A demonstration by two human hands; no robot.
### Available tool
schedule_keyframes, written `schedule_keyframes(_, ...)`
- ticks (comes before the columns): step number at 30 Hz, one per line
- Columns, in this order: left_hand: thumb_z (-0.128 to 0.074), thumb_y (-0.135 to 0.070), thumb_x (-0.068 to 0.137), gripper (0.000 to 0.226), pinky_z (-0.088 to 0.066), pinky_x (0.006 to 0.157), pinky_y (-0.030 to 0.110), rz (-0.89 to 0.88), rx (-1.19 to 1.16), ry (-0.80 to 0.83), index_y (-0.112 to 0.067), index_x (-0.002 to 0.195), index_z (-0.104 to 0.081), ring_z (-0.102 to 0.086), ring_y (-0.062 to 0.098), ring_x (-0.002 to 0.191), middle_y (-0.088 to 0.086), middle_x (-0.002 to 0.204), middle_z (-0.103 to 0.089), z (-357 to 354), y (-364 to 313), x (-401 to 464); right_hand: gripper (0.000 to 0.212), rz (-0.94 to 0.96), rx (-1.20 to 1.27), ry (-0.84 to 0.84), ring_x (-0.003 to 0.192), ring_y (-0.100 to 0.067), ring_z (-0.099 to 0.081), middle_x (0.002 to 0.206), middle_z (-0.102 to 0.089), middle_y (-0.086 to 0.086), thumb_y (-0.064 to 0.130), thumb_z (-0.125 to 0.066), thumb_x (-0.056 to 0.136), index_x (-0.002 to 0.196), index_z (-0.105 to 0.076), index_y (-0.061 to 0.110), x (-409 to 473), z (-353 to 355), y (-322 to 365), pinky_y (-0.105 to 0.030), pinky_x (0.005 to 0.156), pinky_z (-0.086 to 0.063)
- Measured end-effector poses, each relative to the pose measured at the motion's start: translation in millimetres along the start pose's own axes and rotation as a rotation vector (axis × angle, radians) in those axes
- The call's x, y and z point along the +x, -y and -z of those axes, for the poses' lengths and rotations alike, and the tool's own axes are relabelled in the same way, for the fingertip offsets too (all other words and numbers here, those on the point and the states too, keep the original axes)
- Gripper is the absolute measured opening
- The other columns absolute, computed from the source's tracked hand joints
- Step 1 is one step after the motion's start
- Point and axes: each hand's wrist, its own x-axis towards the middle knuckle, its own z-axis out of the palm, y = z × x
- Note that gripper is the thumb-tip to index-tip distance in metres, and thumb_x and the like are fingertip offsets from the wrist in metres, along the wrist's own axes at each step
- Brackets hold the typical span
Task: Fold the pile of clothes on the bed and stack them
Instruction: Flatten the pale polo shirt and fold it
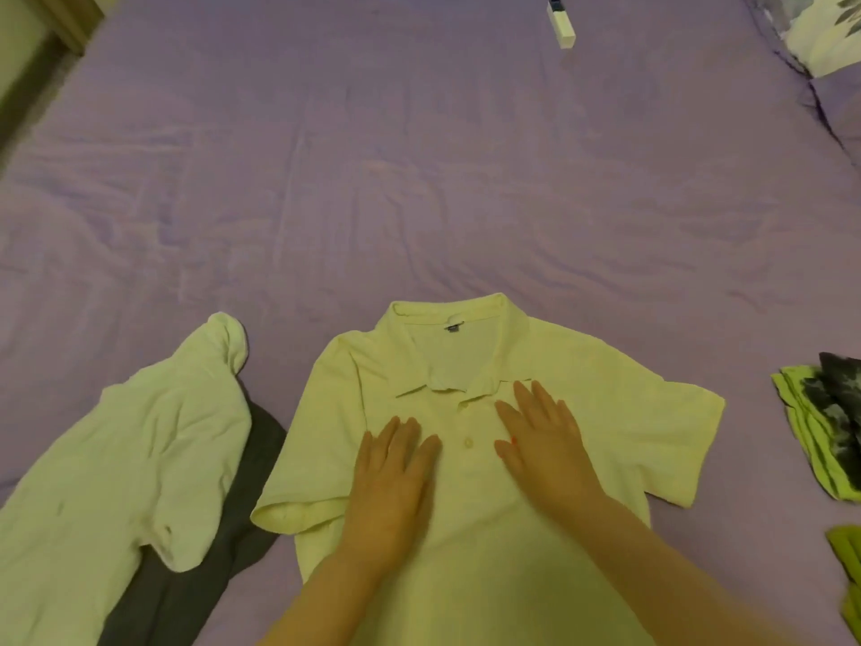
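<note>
A pale yellow polo shirt [605, 412] lies spread face up on the purple bed sheet [419, 179], collar away from me, both short sleeves out to the sides. My left hand [391, 477] presses flat on the chest left of the button placket. My right hand [545, 440] lies flat just right of the placket, fingers straight and pointing at the collar. Neither hand holds any cloth.
A crumpled white garment [121, 459] lies at the left on top of a dark grey one [242, 529]. Folded green and dark patterned clothes [824, 426] sit at the right edge, more green cloth [848, 557] below. A white remote [560, 23] lies far back; a floral pillow [824, 35] at the top right.
</note>
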Motion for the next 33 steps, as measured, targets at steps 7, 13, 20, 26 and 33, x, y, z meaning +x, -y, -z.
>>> schedule_keyframes(7, -0.061, -0.038, 0.088, 0.063, -0.017, 0.116, 0.048, 0.198, 0.027, 0.168, -0.027, 0.145, -0.037, -0.011, 0.035, 0.146, 0.014, 0.157, -0.017, 12, 92, -37, 0.046, 0.205, 0.399, 0.125, 0.141, -0.013, -0.025, 0.155, -0.027, 0.002, 0.029, -0.037, 0.102, 0.147, -0.032, 0.022, 28, -16, 129, -0.025, 0.113, -0.019)
schedule_keyframes(13, -0.058, -0.028, 0.093, 0.025, -0.027, 0.102, 0.017, 0.334, -0.487, -0.039, -0.024, 0.116, -0.069, -0.035, 0.011, 0.13, -0.007, 0.139, -0.041, 22, 133, -44, 0.049, 0.04, 0.544, 0.105, 0.136, -0.016, -0.034, 0.151, -0.034, -0.001, 0.025, -0.037, 0.101, 0.148, -0.027, 0.016, 47, -23, 168, -0.024, 0.11, -0.024)
schedule_keyframes(20, -0.056, -0.025, 0.093, 0.016, -0.054, 0.077, 0.025, 0.595, -1.632, -0.054, -0.02, 0.1, -0.069, -0.066, 0.016, 0.102, -0.001, 0.107, -0.07, 75, 174, -44, 0.05, 0.0, 0.832, 0.164, 0.134, -0.015, -0.037, 0.151, -0.035, 0.001, 0.039, -0.034, 0.101, 0.148, -0.026, 0.025, 69, -6, 192, -0.022, 0.107, -0.024)
schedule_keyframes(26, -0.052, -0.051, 0.088, 0.041, -0.055, 0.067, 0.038, 0.882, -1.96, -0.175, -0.016, 0.108, -0.06, -0.07, 0.025, 0.086, 0.006, 0.095, -0.071, 87, 209, -34, 0.05, 0.285, 0.409, 0.359, 0.146, -0.018, -0.013, 0.157, -0.02, 0.007, 0.046, -0.022, 0.102, 0.15, -0.019, 0.032, 94, -15, 241, -0.037, 0.116, -0.013)
schedule_keyframes(33, -0.064, -0.029, 0.089, 0.069, -0.04, 0.098, 0.035, 0.978, -0.947, -0.125, -0.014, 0.146, -0.027, -0.045, 0.027, 0.127, 0.008, 0.145, -0.04, 55, 191, 2, 0.045, 0.207, -0.033, 0.054, 0.147, -0.02, -0.006, 0.158, -0.016, 0.0, 0.033, -0.025, 0.102, 0.146, -0.029, 0.024, 115, -30, 227, -0.042, 0.117, -0.013)
